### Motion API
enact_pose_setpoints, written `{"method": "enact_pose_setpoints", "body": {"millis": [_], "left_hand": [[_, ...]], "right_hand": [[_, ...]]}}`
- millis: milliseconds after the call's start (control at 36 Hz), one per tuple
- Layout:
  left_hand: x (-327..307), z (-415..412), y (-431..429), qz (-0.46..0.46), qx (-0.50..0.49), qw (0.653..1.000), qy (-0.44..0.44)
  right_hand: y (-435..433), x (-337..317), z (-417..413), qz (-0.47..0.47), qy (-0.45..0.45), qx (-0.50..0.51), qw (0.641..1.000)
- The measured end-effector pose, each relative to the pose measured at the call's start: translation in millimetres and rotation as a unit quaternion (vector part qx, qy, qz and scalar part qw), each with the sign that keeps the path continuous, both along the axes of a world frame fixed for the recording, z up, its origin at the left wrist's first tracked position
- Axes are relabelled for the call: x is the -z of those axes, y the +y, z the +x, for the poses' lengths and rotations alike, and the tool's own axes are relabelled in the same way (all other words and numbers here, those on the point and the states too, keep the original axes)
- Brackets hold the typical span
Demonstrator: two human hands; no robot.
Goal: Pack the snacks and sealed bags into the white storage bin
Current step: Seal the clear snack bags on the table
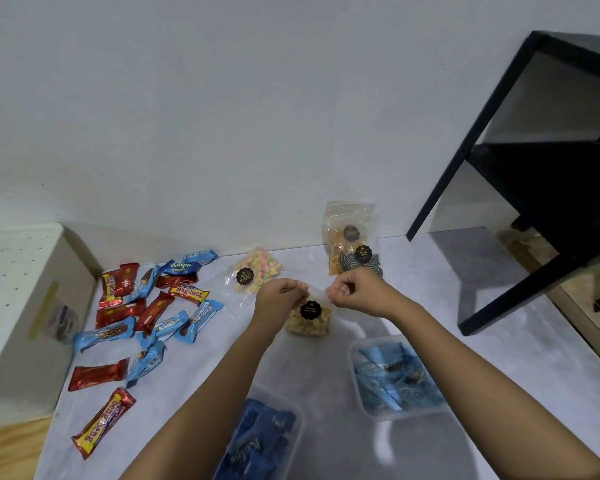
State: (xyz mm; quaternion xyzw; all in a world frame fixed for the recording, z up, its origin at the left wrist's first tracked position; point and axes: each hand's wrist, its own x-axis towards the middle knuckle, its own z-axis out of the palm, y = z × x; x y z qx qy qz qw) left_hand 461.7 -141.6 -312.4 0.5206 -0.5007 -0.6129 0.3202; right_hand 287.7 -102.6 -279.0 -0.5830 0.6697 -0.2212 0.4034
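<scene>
At frame centre, the clear bag of nuts [309, 320] is held by its top strip, pinched at 2 corners by the left hand [278, 299] and right hand [355, 292]. It looks light, floppy and slick, so the sealed strip is likely the firmest hold. The white storage bin [21, 289] stands at the left edge.

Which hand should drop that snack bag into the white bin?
Probably the left hand. Both pinch the bag at its top, but the white bin stands far left, on that side; the right hand would reach across.
</scene>
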Motion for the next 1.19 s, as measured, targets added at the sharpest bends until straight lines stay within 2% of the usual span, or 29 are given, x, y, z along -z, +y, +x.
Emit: {"method": "enact_pose_setpoints", "body": {"millis": [333, 389, 472, 611, 750, 861, 1028, 1194], "left_hand": [[-0.8, -7.4, -9.9, -0.024, -0.051, 0.998, 0.006], [0.1, -6.8, -12.3, -0.031, -0.056, 0.998, -0.001], [4.6, -5.7, -16.4, -0.076, -0.051, 0.995, -0.047], [13.5, 0.6, -32.0, -0.182, -0.079, 0.972, -0.128], [18.0, 2.7, -58.7, -0.279, -0.059, 0.947, -0.150], [18.2, -1.1, -83.6, -0.295, -0.049, 0.942, -0.150], [12.6, -14.7, -127.8, -0.352, -0.034, 0.922, -0.156], [12.9, -24.5, -155.5, -0.353, -0.041, 0.924, -0.139]], "right_hand": [[-5.7, -1.8, -5.8, -0.030, -0.008, 0.020, 0.999], [-7.9, 0.2, -5.1, -0.035, 0.017, 0.009, 0.999], [-16.9, 4.1, -5.3, -0.058, 0.057, 0.014, 0.997], [-38.0, 5.8, -8.2, -0.102, 0.067, 0.030, 0.992], [-62.5, 13.1, -15.5, -0.176, 0.099, 0.012, 0.979], [-80.4, 19.7, -22.1, -0.223, 0.088, 0.048, 0.970], [-115.7, 19.7, -30.3, -0.272, 0.129, 0.072, 0.951], [-147.0, 21.0, -36.2, -0.276, 0.167, 0.075, 0.943]]}}
